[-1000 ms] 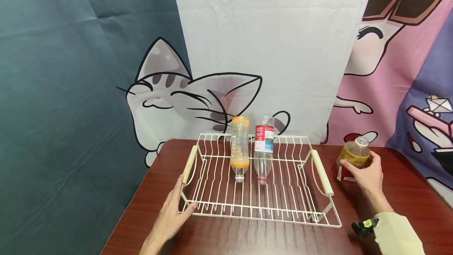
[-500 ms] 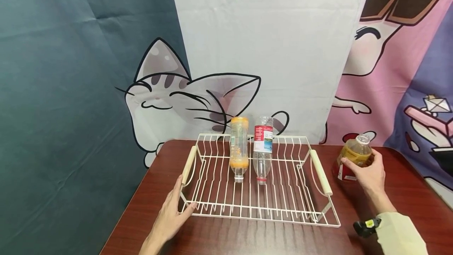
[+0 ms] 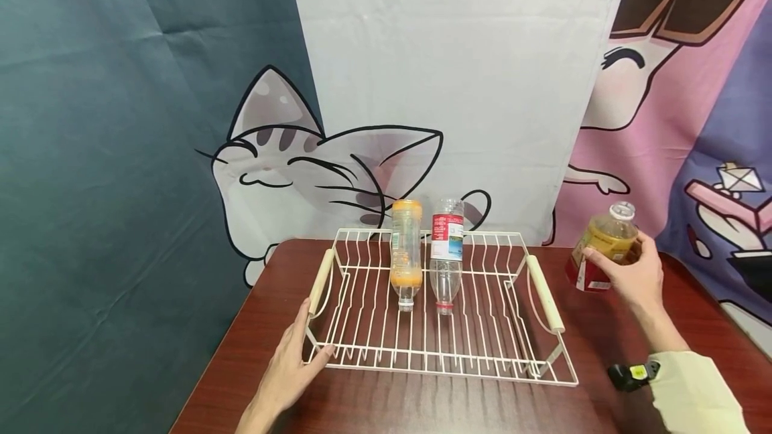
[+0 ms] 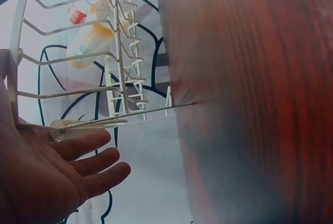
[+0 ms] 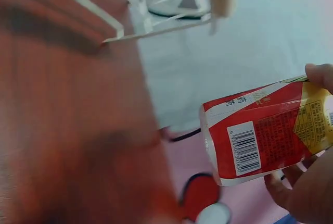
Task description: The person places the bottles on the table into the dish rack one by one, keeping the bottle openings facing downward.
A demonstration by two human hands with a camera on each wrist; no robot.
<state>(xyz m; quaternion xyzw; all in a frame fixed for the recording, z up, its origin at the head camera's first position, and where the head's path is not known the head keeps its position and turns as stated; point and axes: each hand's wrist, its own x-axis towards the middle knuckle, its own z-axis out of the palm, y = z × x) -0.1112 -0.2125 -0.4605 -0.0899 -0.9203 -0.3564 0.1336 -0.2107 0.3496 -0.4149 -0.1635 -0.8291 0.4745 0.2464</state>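
Note:
My right hand (image 3: 642, 273) grips a plastic bottle (image 3: 606, 240) with a red and yellow label and white cap, right of the rack. The right wrist view shows the bottle's (image 5: 265, 130) barcode side, its base raised off the table. My left hand (image 3: 292, 360) rests at the front left corner of a white wire dish rack (image 3: 443, 373), thumb on the front rail and fingers extended beside the pale handle (image 3: 322, 283). Two empty bottles stand neck-down in the rack: an orange-banded bottle (image 3: 407, 246) and a clear bottle (image 3: 447, 240) with a red and white label.
The rack's right handle (image 3: 545, 295) lies between the rack's middle and the gripped bottle. A reddish-brown wooden table (image 3: 386, 410) carries everything. Behind it hangs a cartoon-printed curtain (image 3: 470, 72), close to the table's back edge.
My right hand has raised the red and yellow bottle off the table, tilting it slightly. The left hand, rack and both upturned bottles keep their places.

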